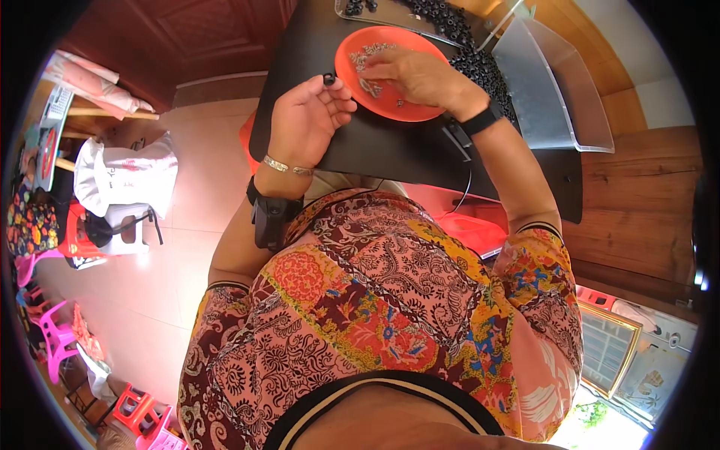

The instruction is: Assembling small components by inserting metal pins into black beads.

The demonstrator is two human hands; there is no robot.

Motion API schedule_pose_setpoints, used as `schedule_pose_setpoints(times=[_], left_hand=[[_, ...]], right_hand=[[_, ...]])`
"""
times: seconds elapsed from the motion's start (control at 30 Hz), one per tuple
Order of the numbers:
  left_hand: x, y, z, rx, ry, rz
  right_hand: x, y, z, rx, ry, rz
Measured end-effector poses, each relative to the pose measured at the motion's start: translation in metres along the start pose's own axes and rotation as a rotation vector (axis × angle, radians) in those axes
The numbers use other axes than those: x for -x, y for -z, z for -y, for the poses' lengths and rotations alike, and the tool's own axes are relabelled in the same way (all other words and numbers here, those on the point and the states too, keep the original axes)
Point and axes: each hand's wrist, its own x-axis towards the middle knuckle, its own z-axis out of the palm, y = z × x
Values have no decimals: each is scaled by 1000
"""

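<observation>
Between the thumb and forefinger of my left hand (311, 116) is a small black round part (328, 79), with what looks like a hole in it. The other left fingers curl loosely, just left of an orange-red plate (412, 112). My right hand (420, 77) reaches over that plate from the right. Its fingertips are bunched down among small silvery metal pieces (371, 54), and whether they pinch one is hidden. The metal pieces lie scattered along the plate's left side, too small to name surely.
Many black parts (480, 75) are heaped on the dark table (300, 52) beyond the plate, beside a clear plastic bin (540, 82). A tray (390, 22) lies at the far edge. Left on the floor, a white bag (127, 176) rests near plastic stools (135, 405).
</observation>
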Motion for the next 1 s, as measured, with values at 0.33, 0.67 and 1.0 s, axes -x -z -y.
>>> schedule_pose_setpoints(times=[0.33,0.67,1.0], left_hand=[[-98,-17,-57,50,-113,205],[-154,-17,-41,81,-92,78],[-150,-13,-24,-109,-50,85]], right_hand=[[22,21,-30,-107,-210,-224],[-10,-18,-12,-220,-96,-193],[-19,-10,3,-58,-136,-68]])
